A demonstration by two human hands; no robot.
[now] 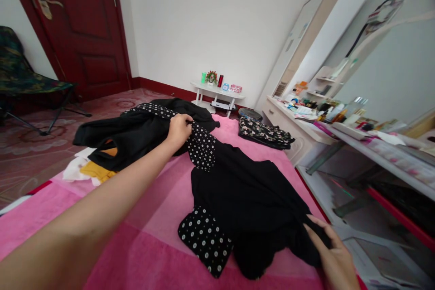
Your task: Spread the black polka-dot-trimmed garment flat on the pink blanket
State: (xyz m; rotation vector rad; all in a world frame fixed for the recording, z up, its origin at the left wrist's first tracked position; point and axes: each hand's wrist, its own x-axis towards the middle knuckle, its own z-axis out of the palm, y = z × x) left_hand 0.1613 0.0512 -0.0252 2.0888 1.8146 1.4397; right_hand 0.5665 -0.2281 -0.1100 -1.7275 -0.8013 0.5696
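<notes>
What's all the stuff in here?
cover: 1, pink, centre
dotted garment: 1, black and white, on cover
clothes pile: 1, black, yellow, white, left
floral bundle: 1, black, cover's far right
door: 1, dark red, back left
chair: 1, camouflage green, left
low table: 1, white, back wall
cabinet: 1, white, back right
dressing table: 1, white, right
mirror: 1, grey, right
small things: many, mixed colours, both tables
left hand: 1, on dotted garment
right hand: 1, on dotted garment

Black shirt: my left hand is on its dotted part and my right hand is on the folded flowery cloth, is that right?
Not quite: the head view shows your right hand on the plain black part of the shirt, not on the folded flowery cloth. Your left hand is on the dotted part.
</notes>
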